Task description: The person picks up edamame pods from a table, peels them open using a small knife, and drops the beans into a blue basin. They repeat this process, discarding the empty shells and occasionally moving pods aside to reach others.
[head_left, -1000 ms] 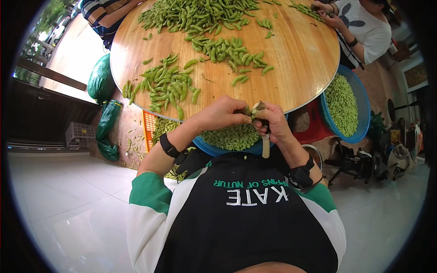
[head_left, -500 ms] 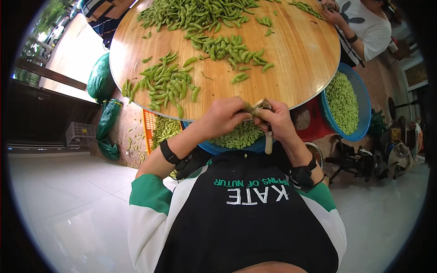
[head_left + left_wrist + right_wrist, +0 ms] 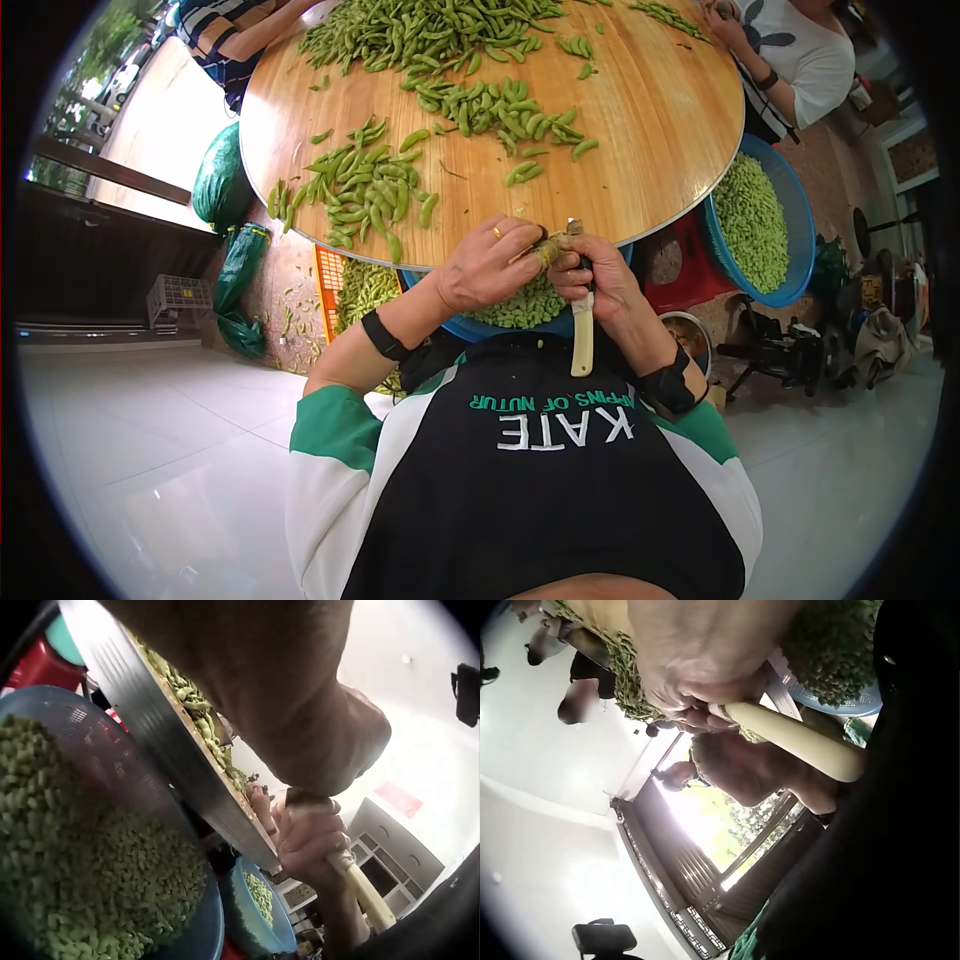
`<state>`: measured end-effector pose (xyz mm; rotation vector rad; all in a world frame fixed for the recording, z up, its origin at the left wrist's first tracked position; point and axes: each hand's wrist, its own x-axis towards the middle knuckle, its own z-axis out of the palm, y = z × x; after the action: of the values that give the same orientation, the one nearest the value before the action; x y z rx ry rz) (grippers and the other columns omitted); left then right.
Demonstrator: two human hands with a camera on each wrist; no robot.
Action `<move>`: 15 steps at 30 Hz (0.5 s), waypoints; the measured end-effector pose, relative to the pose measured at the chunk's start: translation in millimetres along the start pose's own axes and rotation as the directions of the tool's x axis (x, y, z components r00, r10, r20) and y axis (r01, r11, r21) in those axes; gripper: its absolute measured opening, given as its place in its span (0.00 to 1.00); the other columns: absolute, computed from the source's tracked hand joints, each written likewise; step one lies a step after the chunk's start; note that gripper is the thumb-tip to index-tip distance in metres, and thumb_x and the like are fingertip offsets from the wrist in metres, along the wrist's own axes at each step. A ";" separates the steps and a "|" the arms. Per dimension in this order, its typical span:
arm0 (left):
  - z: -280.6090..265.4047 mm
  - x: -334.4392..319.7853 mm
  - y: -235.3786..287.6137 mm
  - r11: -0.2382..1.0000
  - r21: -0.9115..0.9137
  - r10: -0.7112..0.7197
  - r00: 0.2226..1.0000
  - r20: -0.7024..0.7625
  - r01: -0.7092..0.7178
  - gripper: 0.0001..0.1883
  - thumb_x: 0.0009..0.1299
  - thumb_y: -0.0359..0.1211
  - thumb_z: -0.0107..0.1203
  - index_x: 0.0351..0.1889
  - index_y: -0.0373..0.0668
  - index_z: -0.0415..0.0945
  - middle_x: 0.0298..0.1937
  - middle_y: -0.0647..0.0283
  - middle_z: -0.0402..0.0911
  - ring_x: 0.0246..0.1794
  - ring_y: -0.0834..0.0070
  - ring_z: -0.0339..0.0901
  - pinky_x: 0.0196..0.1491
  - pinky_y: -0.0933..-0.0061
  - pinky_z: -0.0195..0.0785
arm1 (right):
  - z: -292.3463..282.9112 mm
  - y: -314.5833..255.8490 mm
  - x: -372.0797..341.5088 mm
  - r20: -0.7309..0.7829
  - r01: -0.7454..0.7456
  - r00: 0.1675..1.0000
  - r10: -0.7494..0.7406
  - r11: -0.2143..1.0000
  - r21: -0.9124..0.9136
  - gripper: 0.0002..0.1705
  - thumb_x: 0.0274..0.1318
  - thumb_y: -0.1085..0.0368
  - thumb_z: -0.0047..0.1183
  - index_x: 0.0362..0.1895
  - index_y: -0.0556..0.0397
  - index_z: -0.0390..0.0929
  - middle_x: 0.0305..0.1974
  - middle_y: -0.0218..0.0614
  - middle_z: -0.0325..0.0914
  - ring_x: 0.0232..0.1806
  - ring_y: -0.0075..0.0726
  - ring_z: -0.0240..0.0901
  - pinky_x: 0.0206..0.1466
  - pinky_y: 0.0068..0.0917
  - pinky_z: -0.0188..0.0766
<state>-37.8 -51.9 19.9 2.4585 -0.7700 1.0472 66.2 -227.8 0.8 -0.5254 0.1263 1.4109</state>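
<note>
My left hand (image 3: 490, 265), with a ring on one finger, pinches a small brownish-green piece (image 3: 547, 250) in front of the table edge. It meets my right hand (image 3: 603, 280), whose fingers curl round a knife (image 3: 582, 340). The knife's cream handle points down toward my shirt, and its blade is mostly hidden by the fingers. In the right wrist view the same handle (image 3: 795, 739) sticks out from the palm. What the brownish-green piece is, I cannot tell. Beneath both hands is a blue basin (image 3: 214, 934) of shelled green beans (image 3: 520, 310).
The round wooden table (image 3: 640, 130) bears heaps of green pods (image 3: 365, 190). At the right a second blue basin (image 3: 800, 215) of beans stands by a red stool (image 3: 690, 260). An orange crate (image 3: 328, 285) and green sacks (image 3: 222, 180) are at the left. Two people sit across.
My right hand has turned, so the knife handle shows longer and hangs lower. My left hand has turned its back up, showing the ring. The brownish-green piece stays between the hands.
</note>
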 end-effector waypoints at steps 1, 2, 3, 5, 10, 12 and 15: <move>1.5 -1.0 1.2 1.000 -0.001 0.000 1.000 0.001 0.000 0.12 0.50 0.26 0.57 0.34 0.37 0.75 0.39 0.55 0.73 0.34 0.62 0.75 0.35 0.68 0.70 | 0.7 1.1 1.3 0.000 0.000 1.000 0.000 1.000 0.001 0.05 0.59 0.66 0.48 0.31 0.53 0.70 0.20 0.25 0.65 0.15 0.15 0.54 0.15 0.16 0.50; 4.0 -2.8 2.4 0.996 -0.032 -0.087 0.996 -0.018 0.086 0.12 0.49 0.24 0.57 0.34 0.35 0.75 0.39 0.54 0.73 0.34 0.61 0.75 0.35 0.68 0.70 | 1.4 1.7 3.0 0.001 0.015 1.000 -0.015 0.997 0.077 0.05 0.59 0.66 0.47 0.31 0.53 0.70 0.20 0.25 0.65 0.15 0.15 0.54 0.15 0.15 0.50; 5.7 -2.9 4.3 0.983 -0.063 -0.173 0.984 -0.033 0.171 0.13 0.48 0.21 0.57 0.34 0.34 0.75 0.38 0.52 0.74 0.34 0.60 0.76 0.36 0.67 0.71 | 1.8 1.8 4.0 0.003 0.029 1.000 -0.030 0.988 0.151 0.06 0.60 0.66 0.47 0.31 0.53 0.69 0.20 0.24 0.65 0.15 0.15 0.54 0.16 0.15 0.50; 10.9 -0.3 10.5 0.974 -0.059 -0.225 0.970 -0.090 0.221 0.11 0.51 0.20 0.57 0.35 0.33 0.75 0.39 0.53 0.74 0.34 0.62 0.76 0.36 0.68 0.71 | 2.9 2.7 3.9 0.035 0.075 0.996 -0.079 0.992 0.098 0.05 0.60 0.66 0.47 0.32 0.53 0.70 0.21 0.25 0.67 0.15 0.15 0.55 0.16 0.15 0.50; 23.3 10.2 39.9 0.086 -0.901 -0.888 0.444 0.124 0.425 0.06 0.64 0.24 0.57 0.36 0.35 0.72 0.37 0.59 0.76 0.34 0.77 0.76 0.30 0.76 0.70 | 11.7 10.2 -4.6 -0.012 0.408 0.889 -0.458 0.803 -0.433 0.03 0.60 0.69 0.48 0.36 0.54 0.71 0.23 0.27 0.71 0.15 0.16 0.58 0.16 0.15 0.53; 18.0 10.9 31.1 -0.028 -0.837 -0.894 0.361 0.265 0.546 0.07 0.64 0.24 0.58 0.38 0.35 0.71 0.35 0.61 0.77 0.32 0.79 0.76 0.29 0.79 0.69 | 11.0 14.8 -5.5 0.091 0.464 0.825 -0.558 0.577 -0.672 0.03 0.61 0.70 0.49 0.38 0.55 0.72 0.23 0.29 0.72 0.15 0.16 0.60 0.16 0.15 0.54; 14.1 12.5 24.3 -0.218 -0.780 -0.853 0.274 0.444 0.586 0.08 0.63 0.22 0.58 0.39 0.36 0.72 0.33 0.63 0.79 0.29 0.80 0.77 0.27 0.81 0.69 | 9.8 17.8 -3.9 0.081 0.498 0.807 -0.585 0.600 -0.627 0.03 0.62 0.70 0.49 0.38 0.55 0.72 0.23 0.29 0.73 0.15 0.16 0.60 0.16 0.15 0.53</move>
<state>-37.6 -82.5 22.5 1.1800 0.3818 0.2027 46.2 -226.0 6.1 -1.1139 -0.3984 0.7678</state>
